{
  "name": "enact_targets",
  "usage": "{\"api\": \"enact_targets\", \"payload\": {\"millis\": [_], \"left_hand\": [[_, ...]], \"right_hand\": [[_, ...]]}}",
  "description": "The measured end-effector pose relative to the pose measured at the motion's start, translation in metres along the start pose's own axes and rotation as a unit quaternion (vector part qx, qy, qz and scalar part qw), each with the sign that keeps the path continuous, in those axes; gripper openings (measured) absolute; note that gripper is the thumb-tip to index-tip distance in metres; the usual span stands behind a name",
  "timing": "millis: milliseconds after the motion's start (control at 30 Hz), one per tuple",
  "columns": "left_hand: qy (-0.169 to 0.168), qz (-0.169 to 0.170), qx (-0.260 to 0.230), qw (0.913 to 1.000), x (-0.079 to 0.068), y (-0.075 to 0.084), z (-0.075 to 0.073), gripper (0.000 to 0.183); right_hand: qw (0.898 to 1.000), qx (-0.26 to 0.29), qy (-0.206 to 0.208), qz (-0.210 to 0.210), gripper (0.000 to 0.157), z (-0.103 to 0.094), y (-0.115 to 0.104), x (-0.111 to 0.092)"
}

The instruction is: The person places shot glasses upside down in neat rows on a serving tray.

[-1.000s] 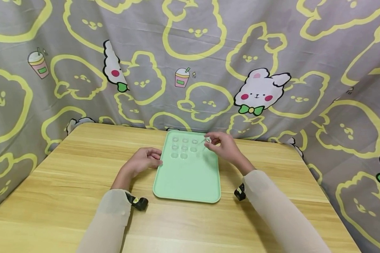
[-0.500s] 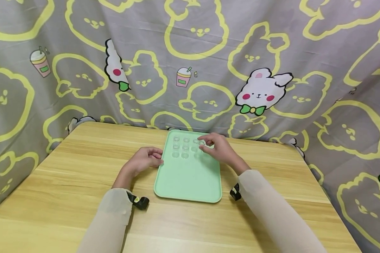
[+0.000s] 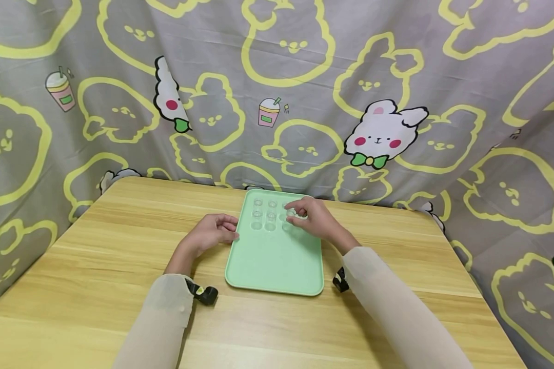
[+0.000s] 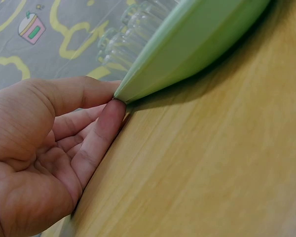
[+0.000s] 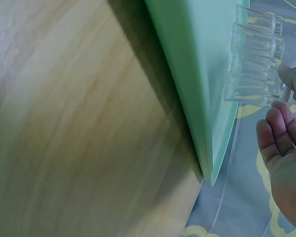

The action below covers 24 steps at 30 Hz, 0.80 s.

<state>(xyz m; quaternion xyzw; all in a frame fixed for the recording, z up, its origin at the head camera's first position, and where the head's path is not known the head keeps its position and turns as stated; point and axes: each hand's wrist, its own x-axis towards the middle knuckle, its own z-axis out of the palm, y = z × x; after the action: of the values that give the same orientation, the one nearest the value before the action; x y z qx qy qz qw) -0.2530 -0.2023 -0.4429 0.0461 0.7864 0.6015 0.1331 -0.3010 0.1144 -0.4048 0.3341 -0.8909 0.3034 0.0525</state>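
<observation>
A pale green tray (image 3: 274, 261) lies on the table, bearing rows of small clear shot glasses (image 3: 270, 216) at its far end. They stand upside down, wide rims on the tray. My left hand (image 3: 206, 234) pinches the tray's left edge between thumb and finger, seen close up in the left wrist view. Over the tray's far right, my right hand (image 3: 316, 218) holds a shot glass (image 5: 249, 91) by its narrow base between thumb and fingers. Its wide rim is down at the tray, right beside the others in the row. My fingers partly hide the nearby glasses in the head view.
The wooden table (image 3: 120, 256) reaches back to a grey patterned curtain (image 3: 203, 46) close behind the tray. Each wrist carries a small black camera (image 3: 205, 294). The near half of the tray bears nothing.
My right hand has carried its shot glass leftward from the tray's right edge and lowered it beside the other glasses. The left hand keeps its hold on the tray.
</observation>
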Motion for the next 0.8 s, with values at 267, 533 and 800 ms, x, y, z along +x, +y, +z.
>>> {"api": "enact_targets", "payload": {"millis": [267,533,800], "left_hand": [[-0.001,0.001,-0.001,1.0000,0.0005,-0.0008,0.0002,0.050],[-0.002,0.001,0.000,1.0000,0.0007,-0.0009,0.0001,0.050],[-0.001,0.000,0.001,1.0000,0.0004,-0.0003,0.0004,0.050]], "right_hand": [[1.000,-0.004,-0.020,-0.001,0.027,0.0046,0.0018,0.0016],[1.000,-0.008,-0.023,0.002,0.027,0.0062,-0.0006,0.0023],[1.000,-0.009,-0.027,0.006,0.028,0.0073,-0.0017,0.0056]]}}
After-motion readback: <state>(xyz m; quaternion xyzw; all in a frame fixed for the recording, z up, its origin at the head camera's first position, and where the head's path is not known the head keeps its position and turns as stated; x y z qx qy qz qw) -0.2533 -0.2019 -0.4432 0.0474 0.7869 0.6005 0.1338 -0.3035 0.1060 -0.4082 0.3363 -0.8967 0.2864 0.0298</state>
